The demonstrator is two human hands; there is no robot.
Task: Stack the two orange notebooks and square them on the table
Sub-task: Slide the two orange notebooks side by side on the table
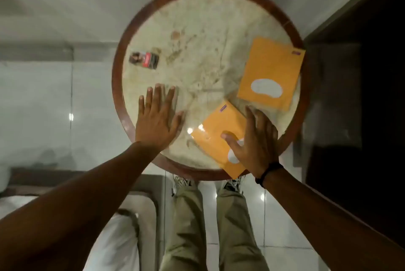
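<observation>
Two orange notebooks lie apart on a round stone-topped table with a dark wooden rim. The far notebook sits at the right edge, its corner over the rim, a white oval label on its cover. The near notebook lies tilted at the front edge, one corner past the rim. My right hand rests flat on the near notebook's right side, fingers spread, thumb on the cover. My left hand lies flat and open on the bare tabletop to the left, holding nothing.
A small dark red and black packet lies on the table's left part. A bed with white bedding stands at the lower left. Dark furniture fills the right side. My legs and shoes are below the table on the tiled floor.
</observation>
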